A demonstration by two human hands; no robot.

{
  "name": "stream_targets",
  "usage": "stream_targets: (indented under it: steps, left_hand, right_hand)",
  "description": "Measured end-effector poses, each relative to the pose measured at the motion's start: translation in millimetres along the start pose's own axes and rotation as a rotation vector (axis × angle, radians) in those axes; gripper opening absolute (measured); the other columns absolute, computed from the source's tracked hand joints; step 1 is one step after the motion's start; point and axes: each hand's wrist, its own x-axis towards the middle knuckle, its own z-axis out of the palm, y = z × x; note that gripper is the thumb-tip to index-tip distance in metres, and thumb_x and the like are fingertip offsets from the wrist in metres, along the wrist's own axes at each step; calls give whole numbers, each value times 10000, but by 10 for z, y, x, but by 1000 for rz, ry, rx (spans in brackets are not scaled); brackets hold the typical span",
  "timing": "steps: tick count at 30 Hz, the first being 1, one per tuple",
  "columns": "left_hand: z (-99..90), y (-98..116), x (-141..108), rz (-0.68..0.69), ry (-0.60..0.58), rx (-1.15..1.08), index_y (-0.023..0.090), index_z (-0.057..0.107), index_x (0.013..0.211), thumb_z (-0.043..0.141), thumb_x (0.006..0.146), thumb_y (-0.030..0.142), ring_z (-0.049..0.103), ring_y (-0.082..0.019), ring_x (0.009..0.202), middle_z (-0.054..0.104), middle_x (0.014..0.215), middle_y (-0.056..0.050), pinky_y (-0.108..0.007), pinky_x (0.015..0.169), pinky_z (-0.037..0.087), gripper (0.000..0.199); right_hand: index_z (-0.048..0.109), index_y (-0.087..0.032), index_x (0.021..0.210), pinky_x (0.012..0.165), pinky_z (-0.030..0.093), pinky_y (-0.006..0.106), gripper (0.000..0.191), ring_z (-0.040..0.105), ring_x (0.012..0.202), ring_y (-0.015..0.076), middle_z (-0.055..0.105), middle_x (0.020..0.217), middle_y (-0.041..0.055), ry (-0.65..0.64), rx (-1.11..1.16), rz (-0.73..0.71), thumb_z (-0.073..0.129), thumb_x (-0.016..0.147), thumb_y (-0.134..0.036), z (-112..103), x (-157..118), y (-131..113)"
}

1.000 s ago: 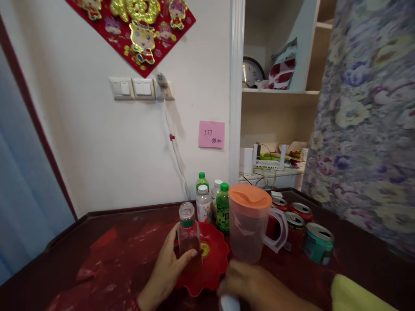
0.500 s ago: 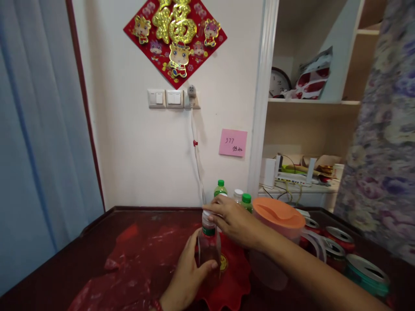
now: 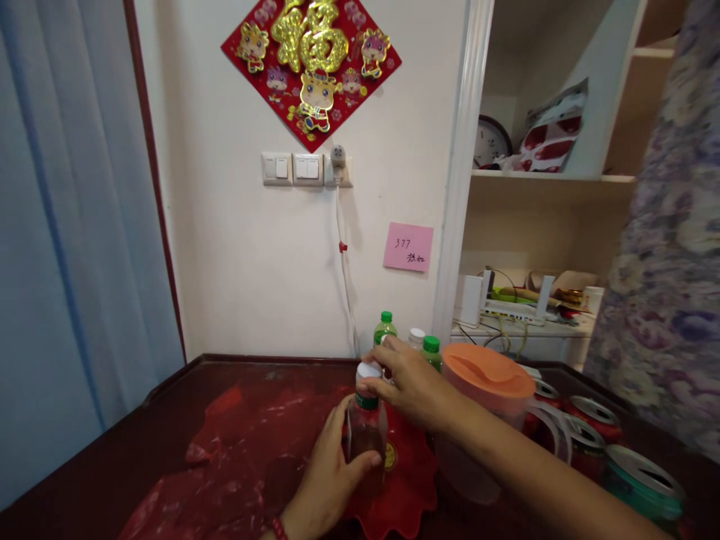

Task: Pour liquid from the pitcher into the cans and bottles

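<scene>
A clear plastic bottle (image 3: 367, 439) with a white cap (image 3: 369, 370) and a green band at its neck stands upright in front of me. My left hand (image 3: 333, 465) is wrapped round the bottle's body, thumb across the near side. From the right, my right hand (image 3: 413, 379) reaches over, its thumb and fingers closed at the cap. Just behind and under the bottle lies a red scalloped tray (image 3: 413, 487) with a gold emblem. The bottle's base is hard to make out against the dark red.
An orange-lidded pitcher (image 3: 488, 375) stands right of the tray. Several cans, such as a teal can (image 3: 644, 480), line the right side. Behind my right hand are a green-capped bottle (image 3: 385, 327) and other bottles. Red plastic film (image 3: 225, 457) covers the left.
The fingers of my right hand have shifted on the cap, showing more of its white top. My left hand keeps its hold. The whole view has moved slightly.
</scene>
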Motion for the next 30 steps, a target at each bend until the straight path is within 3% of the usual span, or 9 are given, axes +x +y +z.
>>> stream_targets:
  steps: [3, 5, 9, 12, 14, 19, 22, 26, 30]
  left_hand:
    - [-1, -29, 5, 7, 12, 0, 212, 473, 1411, 744, 716, 315, 377, -367, 1473, 475, 1551, -155, -556, 1238, 240, 753]
    - [-1, -54, 13, 14, 14, 4, 210, 467, 1416, 746, 714, 307, 383, -369, 1469, 477, 1550, -156, -563, 1240, 232, 762]
    - [-4, -93, 20, 1, 12, 20, 197, 458, 1419, 743, 728, 308, 371, -372, 1476, 467, 1556, -169, -581, 1241, 221, 755]
    - [-5, -110, 17, 21, -1, 9, 212, 450, 1427, 733, 752, 320, 347, -366, 1493, 444, 1577, -158, -586, 1247, 212, 740]
    - [-5, -119, 17, 27, 0, 4, 223, 446, 1431, 740, 757, 339, 337, -371, 1499, 431, 1589, -155, -596, 1247, 214, 744]
    - [-9, -134, 30, 3, 13, 31, 226, 454, 1425, 759, 747, 380, 330, -386, 1502, 448, 1579, -153, -597, 1242, 240, 759]
    - [-15, -147, 37, 4, 31, 47, 221, 470, 1423, 774, 743, 395, 335, -387, 1501, 462, 1569, -154, -587, 1243, 247, 765]
    - [-32, -186, 41, 25, 51, 46, 232, 495, 1436, 793, 744, 430, 386, -411, 1472, 490, 1554, -158, -594, 1213, 305, 779]
    - [-48, -229, 50, 18, 74, 70, 232, 509, 1439, 821, 718, 446, 396, -432, 1463, 493, 1550, -174, -607, 1202, 321, 813]
  right_hand:
    - [631, -233, 1367, 856, 493, 409, 456, 610, 1014, 284, 619, 1187, 102, -45, 43, -9, 744, 952, -383, -100, -39, 21]
    - [531, -231, 1476, 1009, 451, 417, 505, 557, 1204, 277, 575, 1363, 96, -68, 97, -54, 674, 996, -292, -137, -41, 32]
    - [717, -184, 1167, 993, 445, 314, 295, 599, 1107, 176, 676, 1166, 41, -45, 164, -103, 604, 949, -23, -44, 19, 36]
    - [711, -159, 938, 793, 453, 327, 124, 588, 890, 206, 646, 910, 38, 76, 135, -22, 777, 855, -94, 61, 61, 30]
    - [666, -166, 877, 728, 426, 332, 181, 561, 843, 222, 618, 862, 34, 117, 123, 20, 837, 821, -186, 74, 63, 17]
    - [668, -196, 1097, 859, 462, 304, 238, 605, 1007, 195, 671, 1116, 23, 27, 221, -24, 712, 885, -97, 13, 35, -9]
    - [695, -184, 1038, 819, 462, 256, 245, 629, 934, 157, 694, 1019, 0, 35, 260, -11, 689, 865, -10, 76, 61, 8]
    - [669, -168, 857, 699, 410, 284, 197, 581, 819, 189, 641, 864, 19, 153, 213, 54, 854, 792, -182, 172, 110, 11]
    - [699, -175, 944, 777, 427, 302, 169, 593, 916, 204, 664, 947, 26, 115, 224, 15, 823, 835, -216, 122, 73, -21]
